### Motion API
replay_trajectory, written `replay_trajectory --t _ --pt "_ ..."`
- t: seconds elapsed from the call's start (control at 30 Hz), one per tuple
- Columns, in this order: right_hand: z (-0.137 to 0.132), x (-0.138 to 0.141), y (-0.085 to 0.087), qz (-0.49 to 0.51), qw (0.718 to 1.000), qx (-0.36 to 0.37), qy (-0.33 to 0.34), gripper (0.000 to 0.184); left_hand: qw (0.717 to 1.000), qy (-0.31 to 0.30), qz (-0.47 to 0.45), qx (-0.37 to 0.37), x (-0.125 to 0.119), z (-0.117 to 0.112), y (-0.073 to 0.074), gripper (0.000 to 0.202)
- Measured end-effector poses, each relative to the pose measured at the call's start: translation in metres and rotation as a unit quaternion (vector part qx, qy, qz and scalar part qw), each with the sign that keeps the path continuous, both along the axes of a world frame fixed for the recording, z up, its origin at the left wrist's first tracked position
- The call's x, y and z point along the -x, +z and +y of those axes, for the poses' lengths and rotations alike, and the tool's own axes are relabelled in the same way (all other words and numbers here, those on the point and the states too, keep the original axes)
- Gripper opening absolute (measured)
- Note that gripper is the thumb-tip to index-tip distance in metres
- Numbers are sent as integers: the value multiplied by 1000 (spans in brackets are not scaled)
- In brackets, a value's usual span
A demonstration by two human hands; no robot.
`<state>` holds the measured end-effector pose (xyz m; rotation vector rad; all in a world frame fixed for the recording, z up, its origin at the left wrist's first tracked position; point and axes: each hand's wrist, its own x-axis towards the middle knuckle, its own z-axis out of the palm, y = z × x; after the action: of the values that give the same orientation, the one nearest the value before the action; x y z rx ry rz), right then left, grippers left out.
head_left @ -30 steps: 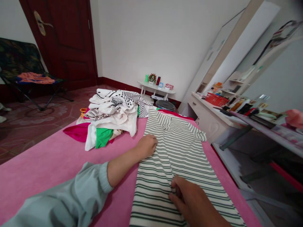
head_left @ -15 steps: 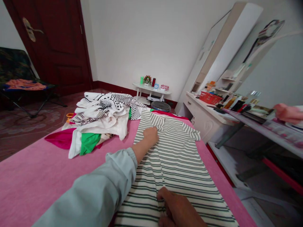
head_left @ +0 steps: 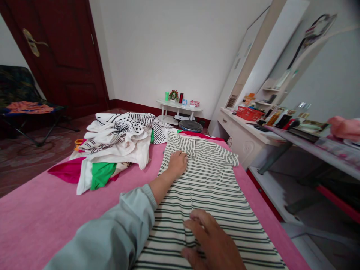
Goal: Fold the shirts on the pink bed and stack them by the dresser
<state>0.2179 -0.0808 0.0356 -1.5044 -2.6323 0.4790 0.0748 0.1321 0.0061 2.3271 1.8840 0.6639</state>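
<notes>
A striped short-sleeved shirt, cream with dark green lines, lies spread on the pink bed cover. Its left side is folded inward, leaving an edge down the middle and one sleeve on top near the collar end. My left hand, in a pale blue-grey sleeve, rests palm down on the folded part just below that sleeve, fingers extended. Closer to me, my right hand is over the lower part of the shirt by the folded edge, thumb and fingers apart. Whether its fingertips touch the cloth I cannot tell.
Left of the shirt sits a heap of clothes, white, patterned, green and magenta. A dresser with a red basket and bottles stands to the right. Beyond the bed are a small white shelf and a round dark lid.
My left hand has gone from a closed fist to lying flat on the shirt. The fingers of my right hand have come apart from their pinch on the folded edge.
</notes>
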Motion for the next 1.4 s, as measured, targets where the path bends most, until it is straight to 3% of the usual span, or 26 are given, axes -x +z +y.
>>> replay_trajectory --t 0.13,0.27,0.4,0.47,0.5,0.57,0.6,0.67,0.77,0.83,0.93,1.13,1.27,1.4 --pt "10 1 -16 -1 998 -2 67 73 999 -6 13 31 18 -3 -6 49" --pt "13 0 -23 -9 997 19 80 70 996 -10 53 76 45 -6 -8 65" --pt "17 -3 -4 38 994 3 101 61 996 -16 60 62 60 -9 -12 67" --pt "32 -3 12 84 993 7 80 37 997 -13 56 47 61 -10 -15 66" --pt "46 -3 20 107 992 23 60 25 998 -9 54 43 60 -10 -16 66" --pt "87 -3 31 145 988 54 8 22 998 -7 48 38 59 -11 -17 65" --pt "114 -3 34 165 985 42 -25 21 998 -8 45 36 59 -11 -18 65" --pt "175 -6 32 179 977 -52 -104 22 999 -11 40 31 59 -11 -18 65" --pt "261 -10 16 147 950 -121 -246 31 999 -12 29 30 59 -10 -19 65" --pt "304 -9 2 133 939 -138 -287 42 999 -11 20 30 60 -10 -19 65" --pt "343 -4 -17 122 935 -149 -296 53 1000 -11 10 28 60 -9 -19 66" --pt "367 8 -35 92 929 -185 -308 40 999 -13 1 35 60 -11 -18 67" --pt "361 7 -39 67 913 -238 -325 45 999 -15 -2 33 60 -12 -16 64" --pt "347 15 -34 29 909 -260 -325 38 999 -19 0 43 59 -12 -15 64"
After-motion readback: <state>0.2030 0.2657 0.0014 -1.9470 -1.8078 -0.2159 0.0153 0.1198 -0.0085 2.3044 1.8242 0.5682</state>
